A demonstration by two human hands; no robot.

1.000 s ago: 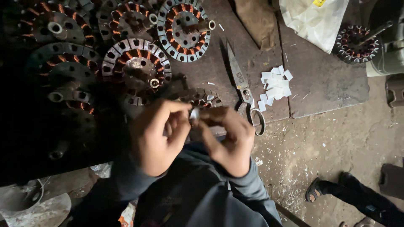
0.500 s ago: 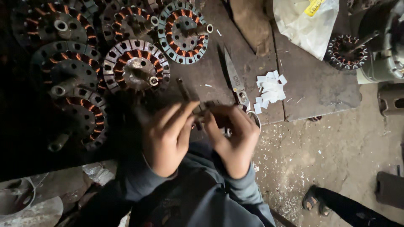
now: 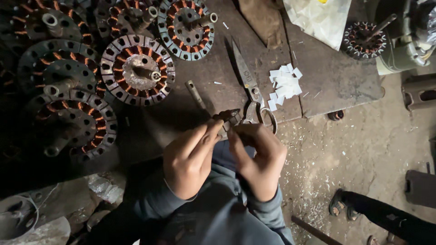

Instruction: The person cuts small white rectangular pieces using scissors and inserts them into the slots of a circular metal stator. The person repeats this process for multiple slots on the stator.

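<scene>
- Metal, small and dark, the part (image 3: 228, 119) sits pinched between both hands, close together above the person's lap.
- Left hand (image 3: 190, 159) grips it with thumb and forefingers from the left side.
- Right hand (image 3: 257, 159) meets it from the right, fingertips closed on the same piece; its exact kind is too small to tell.
- Just beyond the right hand lie large scissors (image 3: 252, 90) on the workbench (image 3: 336, 81).
- Beside the scissors, farther right, sits a heap of white paper slips (image 3: 284, 84).
- Beyond the left hand stand several copper-wound stators (image 3: 137, 69).
- Well right of the hands, a sandalled foot (image 3: 341, 204) rests on the floor.
</scene>
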